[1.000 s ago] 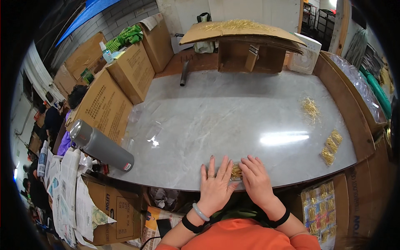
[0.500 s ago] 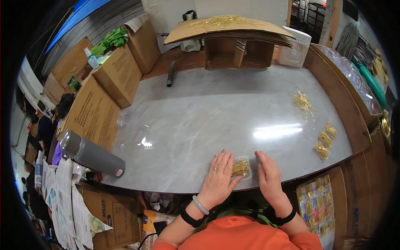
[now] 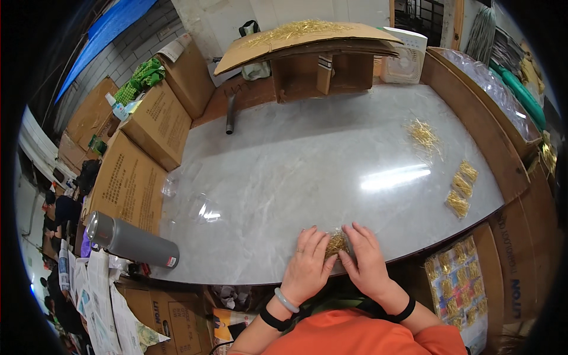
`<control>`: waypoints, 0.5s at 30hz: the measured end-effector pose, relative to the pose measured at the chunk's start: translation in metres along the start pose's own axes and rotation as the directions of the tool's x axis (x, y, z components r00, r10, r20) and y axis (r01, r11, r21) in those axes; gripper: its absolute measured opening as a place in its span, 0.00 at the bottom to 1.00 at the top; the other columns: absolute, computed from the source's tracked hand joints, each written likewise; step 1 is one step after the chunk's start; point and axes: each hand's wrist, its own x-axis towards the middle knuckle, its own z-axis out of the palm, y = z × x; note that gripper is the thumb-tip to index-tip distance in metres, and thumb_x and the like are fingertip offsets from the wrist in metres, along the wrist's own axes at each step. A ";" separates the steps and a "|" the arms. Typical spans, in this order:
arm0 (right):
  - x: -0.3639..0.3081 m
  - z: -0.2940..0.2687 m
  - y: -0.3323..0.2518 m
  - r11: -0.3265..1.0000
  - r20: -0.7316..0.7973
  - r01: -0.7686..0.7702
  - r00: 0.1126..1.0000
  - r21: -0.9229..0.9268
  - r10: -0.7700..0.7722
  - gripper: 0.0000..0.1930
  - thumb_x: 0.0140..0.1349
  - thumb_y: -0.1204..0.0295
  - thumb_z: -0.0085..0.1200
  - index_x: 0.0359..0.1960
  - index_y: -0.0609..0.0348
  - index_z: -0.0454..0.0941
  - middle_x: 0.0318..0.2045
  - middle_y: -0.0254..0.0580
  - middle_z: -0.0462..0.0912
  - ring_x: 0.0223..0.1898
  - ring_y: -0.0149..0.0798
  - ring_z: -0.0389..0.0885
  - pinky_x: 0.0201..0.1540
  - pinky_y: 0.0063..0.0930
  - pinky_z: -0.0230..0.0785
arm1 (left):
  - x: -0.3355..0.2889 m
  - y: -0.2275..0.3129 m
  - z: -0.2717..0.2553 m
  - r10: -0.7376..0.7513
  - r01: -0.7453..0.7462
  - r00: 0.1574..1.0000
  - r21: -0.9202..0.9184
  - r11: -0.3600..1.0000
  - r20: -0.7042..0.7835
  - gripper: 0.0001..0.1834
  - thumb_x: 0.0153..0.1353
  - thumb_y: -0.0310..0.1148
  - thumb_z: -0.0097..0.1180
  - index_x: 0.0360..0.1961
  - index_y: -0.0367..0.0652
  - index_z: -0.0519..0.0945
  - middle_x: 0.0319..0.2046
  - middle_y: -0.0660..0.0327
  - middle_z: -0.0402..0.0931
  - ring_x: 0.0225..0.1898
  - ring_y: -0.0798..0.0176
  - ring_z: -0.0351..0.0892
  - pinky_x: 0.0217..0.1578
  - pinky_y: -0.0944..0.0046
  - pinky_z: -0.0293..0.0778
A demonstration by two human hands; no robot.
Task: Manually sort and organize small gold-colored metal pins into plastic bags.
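My left hand (image 3: 307, 265) and my right hand (image 3: 365, 260) rest side by side at the near edge of the grey marble table (image 3: 307, 160). Between them lies a small clear bag of thin gold pins (image 3: 336, 243), and the fingers of both hands close in on it. Three filled little bags of gold pins (image 3: 461, 188) lie in a row at the right of the table. A loose heap of gold pins (image 3: 423, 134) sits further back on the right.
A grey metal flask (image 3: 133, 241) lies on its side at the left. Empty clear bags (image 3: 198, 204) lie near it. Cardboard boxes (image 3: 133, 183) line the left side. A cardboard sheet with more gold pins (image 3: 302, 32) tops a stand at the back.
Both hands have drawn together around the small bag of pins, which now sits pinched between them. The view has tipped a little toward the table.
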 end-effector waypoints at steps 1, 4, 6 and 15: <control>0.001 0.001 0.002 1.000 0.000 -0.011 1.000 0.022 0.011 0.29 0.63 0.74 0.62 0.65 0.66 0.69 0.57 0.55 0.79 0.63 0.59 0.74 0.68 0.57 0.61 | 0.000 0.000 -0.001 0.023 -0.023 1.000 0.000 1.000 0.007 0.26 0.68 0.35 0.58 0.62 0.32 0.70 0.59 0.46 0.70 0.67 0.36 0.64 0.69 0.39 0.62; 0.003 0.002 0.006 0.999 0.009 0.000 1.000 0.052 -0.001 0.28 0.62 0.74 0.62 0.64 0.66 0.70 0.56 0.55 0.79 0.62 0.60 0.74 0.67 0.56 0.61 | 0.001 -0.003 -0.002 0.060 -0.059 0.998 -0.026 0.998 0.018 0.26 0.67 0.33 0.59 0.62 0.33 0.70 0.59 0.47 0.70 0.67 0.37 0.65 0.69 0.39 0.62; 0.001 0.000 0.004 0.997 0.030 0.067 0.997 0.032 -0.068 0.28 0.62 0.75 0.62 0.64 0.66 0.70 0.56 0.55 0.80 0.62 0.61 0.74 0.67 0.56 0.62 | -0.001 -0.003 -0.002 0.038 -0.036 0.999 -0.048 0.998 0.024 0.26 0.66 0.32 0.59 0.63 0.34 0.69 0.59 0.46 0.70 0.67 0.37 0.65 0.69 0.38 0.62; -0.015 0.003 -0.012 0.991 -0.049 0.081 0.995 -0.111 -0.087 0.27 0.61 0.80 0.59 0.63 0.65 0.72 0.53 0.51 0.83 0.61 0.60 0.76 0.68 0.58 0.60 | -0.003 -0.006 0.002 0.011 -0.008 1.000 -0.110 0.994 0.024 0.28 0.66 0.31 0.59 0.64 0.33 0.67 0.61 0.45 0.64 0.67 0.36 0.64 0.69 0.39 0.62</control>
